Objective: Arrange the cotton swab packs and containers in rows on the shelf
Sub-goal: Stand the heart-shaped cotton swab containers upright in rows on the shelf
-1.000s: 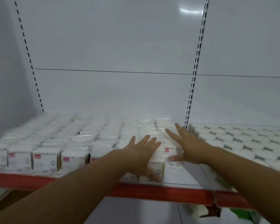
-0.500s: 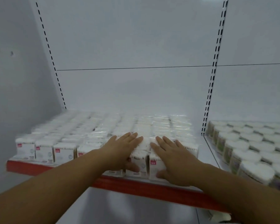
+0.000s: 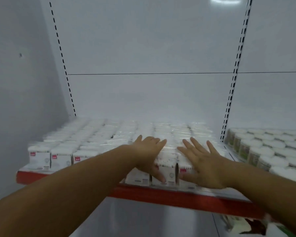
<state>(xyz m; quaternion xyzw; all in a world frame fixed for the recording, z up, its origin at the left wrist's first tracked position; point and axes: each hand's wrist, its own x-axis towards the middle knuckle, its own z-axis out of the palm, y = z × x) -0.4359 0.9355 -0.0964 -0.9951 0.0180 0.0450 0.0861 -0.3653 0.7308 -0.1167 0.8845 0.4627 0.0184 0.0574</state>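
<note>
Tight rows of cotton swab packs (image 3: 60, 158) across lower centre of frame, on shelf (image 3: 178, 197) w/ red front edge; round containers (image 3: 263, 151) at lower right, past the upright. Left hand (image 3: 149, 151) and right hand (image 3: 205, 165) flat on front packs, fingers straight and spread, thumbs down on front faces; nothing gripped. Prob. v. light, thin-walled, glossy film on top so likely slippery, easy to crush or tip. Best pushed at front face w/ flat palms, or pinched by side walls. Small red tag upper left of each pack front; text too blurred to read. Greenish labels on containers, unreadable.
</note>
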